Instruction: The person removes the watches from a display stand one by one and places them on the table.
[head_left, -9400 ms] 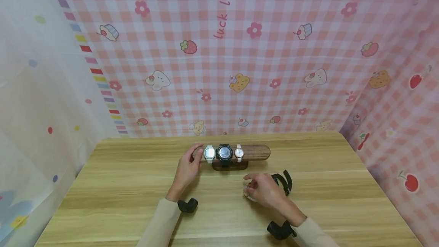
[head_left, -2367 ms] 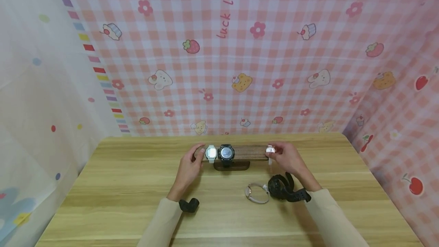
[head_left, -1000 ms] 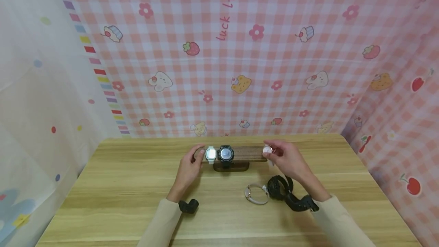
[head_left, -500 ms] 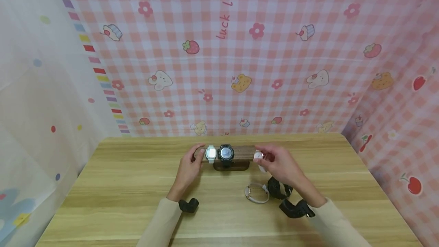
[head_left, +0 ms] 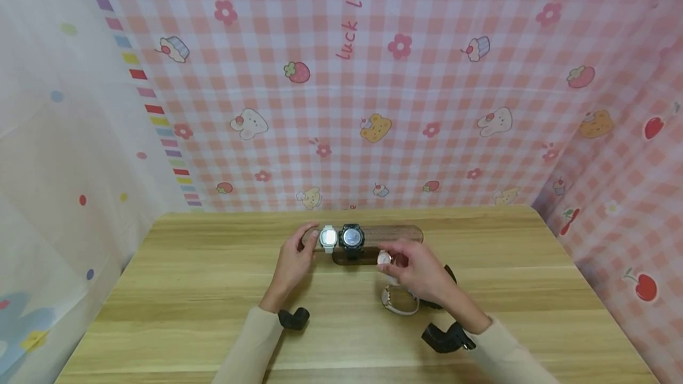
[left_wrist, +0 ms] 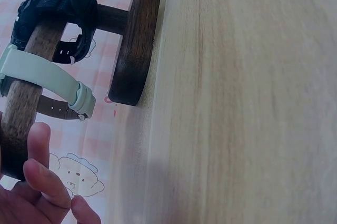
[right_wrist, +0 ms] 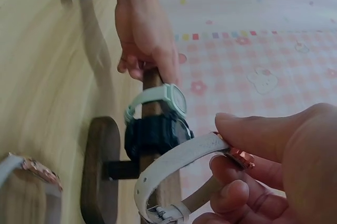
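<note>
My left hand [head_left: 295, 258] grips the left end of a dark wooden watch stand [head_left: 395, 234]. On its bar, a pale green watch [head_left: 328, 237] sits closest to that hand, with a bulky black watch [head_left: 352, 237] beside it. In front of the stand's right half, my right hand [head_left: 421, 268] pinches a white-strapped wristwatch [head_left: 384, 258] by its case. The right wrist view shows its buckled strap [right_wrist: 179, 163] as a loop, apart from the bar. Below it on the table lies another pale-strapped watch [head_left: 386, 297]. A black watch [head_left: 450, 272] is mostly hidden behind the right hand.
The wooden table [head_left: 187, 301] meets a pink checked cloth [head_left: 320, 105] just behind the stand. Black wrist mounts [head_left: 294, 319] stick out from both sleeves. The stand's base [left_wrist: 138, 39] rests close to the table's back edge.
The white-strapped watch, third on the bar at first, has come off the right end. My right hand has since carried it left and nearer to me. The left hand keeps its grip.
</note>
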Demonstrator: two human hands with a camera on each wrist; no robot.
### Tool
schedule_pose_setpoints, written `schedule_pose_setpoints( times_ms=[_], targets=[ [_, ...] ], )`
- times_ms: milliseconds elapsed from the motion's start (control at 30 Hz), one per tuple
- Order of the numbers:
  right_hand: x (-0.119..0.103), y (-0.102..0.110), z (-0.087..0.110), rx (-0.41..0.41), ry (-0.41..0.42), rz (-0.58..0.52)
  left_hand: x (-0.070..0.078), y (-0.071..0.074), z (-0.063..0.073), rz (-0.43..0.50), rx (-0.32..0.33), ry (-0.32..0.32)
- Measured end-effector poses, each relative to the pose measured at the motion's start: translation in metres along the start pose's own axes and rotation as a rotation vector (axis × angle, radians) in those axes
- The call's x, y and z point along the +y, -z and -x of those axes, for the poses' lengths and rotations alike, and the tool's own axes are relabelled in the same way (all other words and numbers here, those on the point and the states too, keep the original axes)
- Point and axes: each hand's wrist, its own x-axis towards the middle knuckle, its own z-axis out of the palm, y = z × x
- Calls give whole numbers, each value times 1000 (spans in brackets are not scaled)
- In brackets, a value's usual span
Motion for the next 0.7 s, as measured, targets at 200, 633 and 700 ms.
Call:
schedule_pose_setpoints(
  times_ms=[200,633,700],
  targets=[
    [0,-14,-1,-39,6,-26,0,0,0,3,-1,-1],
    [1,-44,-2,-68,31,-23,0,0,1,0,6,0],
    [1,-48,-3,-74,34,-18,1,-1,1,2,5,2]
  ],
)
